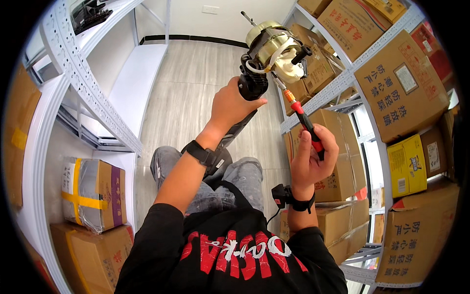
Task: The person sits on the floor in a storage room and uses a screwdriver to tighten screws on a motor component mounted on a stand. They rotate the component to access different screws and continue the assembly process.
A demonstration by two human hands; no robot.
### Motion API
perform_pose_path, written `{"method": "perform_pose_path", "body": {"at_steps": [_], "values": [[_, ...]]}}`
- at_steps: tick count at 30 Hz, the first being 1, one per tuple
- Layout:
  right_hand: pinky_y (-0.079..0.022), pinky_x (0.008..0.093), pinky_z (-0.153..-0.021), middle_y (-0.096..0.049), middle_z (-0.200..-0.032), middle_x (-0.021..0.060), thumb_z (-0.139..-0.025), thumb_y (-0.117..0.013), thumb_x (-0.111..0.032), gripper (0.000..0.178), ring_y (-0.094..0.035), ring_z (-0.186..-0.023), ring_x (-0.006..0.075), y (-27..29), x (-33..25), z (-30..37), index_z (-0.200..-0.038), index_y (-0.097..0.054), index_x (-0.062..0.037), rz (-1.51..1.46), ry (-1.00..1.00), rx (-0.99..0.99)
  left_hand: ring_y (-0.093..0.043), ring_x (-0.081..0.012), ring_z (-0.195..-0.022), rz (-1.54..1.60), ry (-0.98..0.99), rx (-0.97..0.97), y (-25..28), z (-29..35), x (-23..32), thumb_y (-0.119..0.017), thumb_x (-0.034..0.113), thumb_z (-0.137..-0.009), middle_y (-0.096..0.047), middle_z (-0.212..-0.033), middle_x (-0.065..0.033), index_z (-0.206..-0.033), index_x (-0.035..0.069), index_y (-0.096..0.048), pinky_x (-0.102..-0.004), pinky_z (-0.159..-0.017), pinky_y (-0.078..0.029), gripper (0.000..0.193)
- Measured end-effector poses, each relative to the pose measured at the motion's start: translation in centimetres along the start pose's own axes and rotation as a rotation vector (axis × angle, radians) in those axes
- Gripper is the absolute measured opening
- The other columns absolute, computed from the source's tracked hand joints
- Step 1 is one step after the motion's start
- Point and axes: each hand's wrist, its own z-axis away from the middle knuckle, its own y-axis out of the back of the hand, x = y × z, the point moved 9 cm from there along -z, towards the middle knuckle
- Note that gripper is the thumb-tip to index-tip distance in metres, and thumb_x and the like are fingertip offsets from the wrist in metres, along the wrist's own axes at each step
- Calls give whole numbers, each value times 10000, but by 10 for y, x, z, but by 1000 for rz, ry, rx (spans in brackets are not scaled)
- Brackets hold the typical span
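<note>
Free room lies above the floor (181, 93), left of the left hand (235, 104), out to the far wall (230, 25) — shelving (129, 85) bounds it; rightward, the motor assembly (275, 48), screwdriver (302, 116), right hand (317, 159) and cartons (401, 85) crowd the way

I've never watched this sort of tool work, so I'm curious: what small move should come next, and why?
Probably the right hand should gently press the screwdriver to check that it is seated. Its tip ends by the motor's cream casing, but whether it sits in a screw can't be seen; the left hand holds the motor's black neck.
</note>
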Motion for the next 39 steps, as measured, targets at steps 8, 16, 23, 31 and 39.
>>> {"method": "perform_pose_path", "body": {"at_steps": [8, 16, 23, 31, 39], "values": [[-541, 314, -762, -684, -1017, 187, -855, -734, 35, 255, -667, -878, 261, -4, 0, -1, -1085, -624, 22, 20, -11, -7, -705, -351, -969, 31, -1, -4, 1, 2, 1, -889, 493, -664, -726, -1044, -181, -1157, -13, -617, -405, -838, -552, 757], [-538, 312, -726, -683, -997, 178, -843, -748, 37, 276, -663, -851, 261, -7, -17, -8, -1087, -622, 14, 106, 112, -34, -696, -362, -1009, -7, 23, -6, -1, 4, -3, -888, 504, -664, -719, -1071, -194, -1225, -20, -585, -415, -876, -544, 825], [-524, 317, -662, -673, -955, 167, -835, -751, 38, 323, -639, -777, 261, -12, -30, -12, -1114, -593, 4, 196, 181, -97, -640, -284, -1162, 239, 44, -256, -1, -2, -10, -907, 392, -690, -662, -1233, -152, -1296, -1, -543, -383, -975, -492, 809], [-526, 312, -677, -675, -959, 181, -840, -744, 41, 289, -647, -794, 268, -6, -25, -11, -1090, -601, 15, 118, 129, -84, -552, -261, -1278, 141, -614, 166, 115, -26, 113, -787, 159, -817, -621, -1332, -81, -1294, 90, -595, -401, -1082, -411, 519], [-528, 307, -682, -673, -973, 182, -838, -751, 41, 289, -647, -803, 261, -9, -27, -16, -1085, -602, 17, 115, 137, -91, -578, -260, -1241, 118, -702, -164, 90, -56, 143, -689, 38, -855, -640, -1311, -83, -1185, 67, -691, -370, -1074, -433, 331]]}}
